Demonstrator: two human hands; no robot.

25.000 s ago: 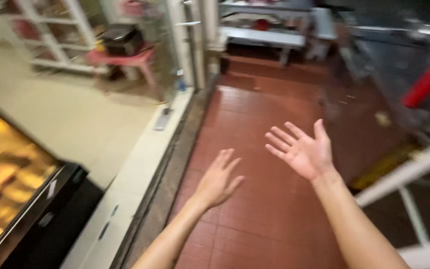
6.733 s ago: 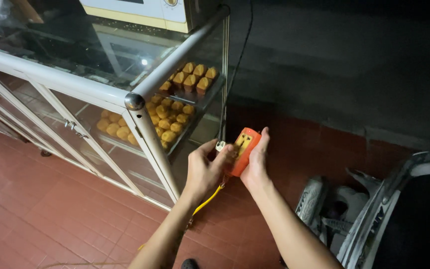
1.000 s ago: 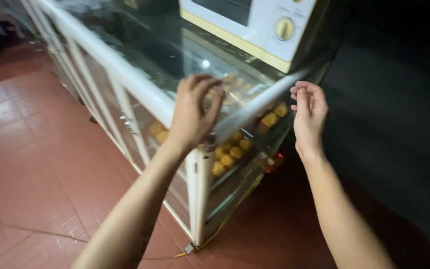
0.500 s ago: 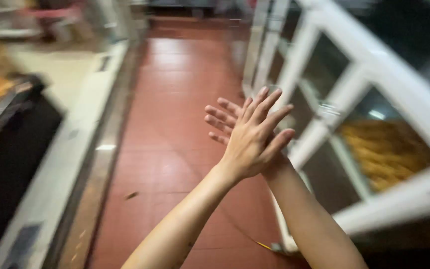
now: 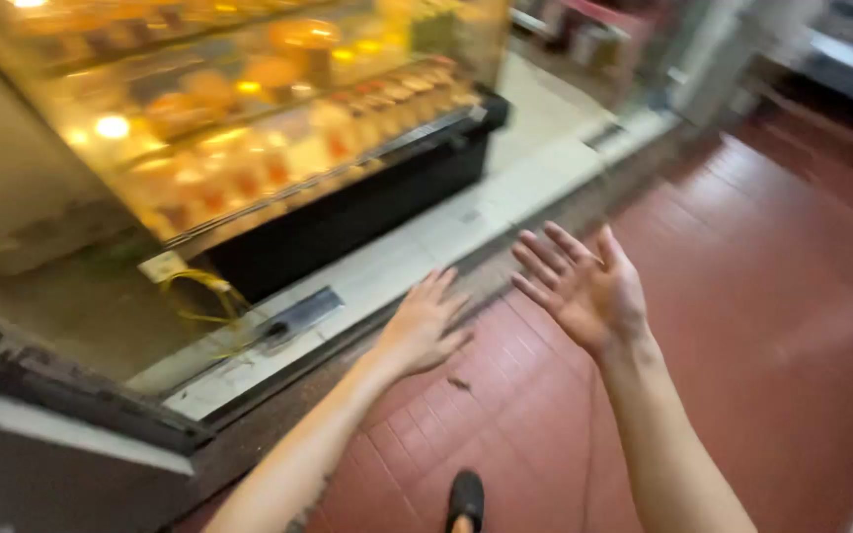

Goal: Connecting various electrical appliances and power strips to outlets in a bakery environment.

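My left hand [image 5: 423, 324] is stretched out low over the red tiled floor [image 5: 762, 296], palm down, fingers loosely spread and holding nothing. My right hand [image 5: 581, 288] is raised beside it, palm turned towards me, fingers apart and empty. Neither hand touches anything. A lit glass display case [image 5: 249, 128] with rows of baked goods stands to the left, beyond my left hand.
A pale raised kerb [image 5: 417, 252] with a dark metal plate [image 5: 293, 318] runs between the display case and the tiles. Yellow cable [image 5: 204, 291] hangs by the case's black base. The toe of a dark shoe [image 5: 466, 498] shows at the bottom.
The view has swung from the white-framed glass cabinet to the lit display case. My hands, overlapped half a second ago, are now apart and lower.
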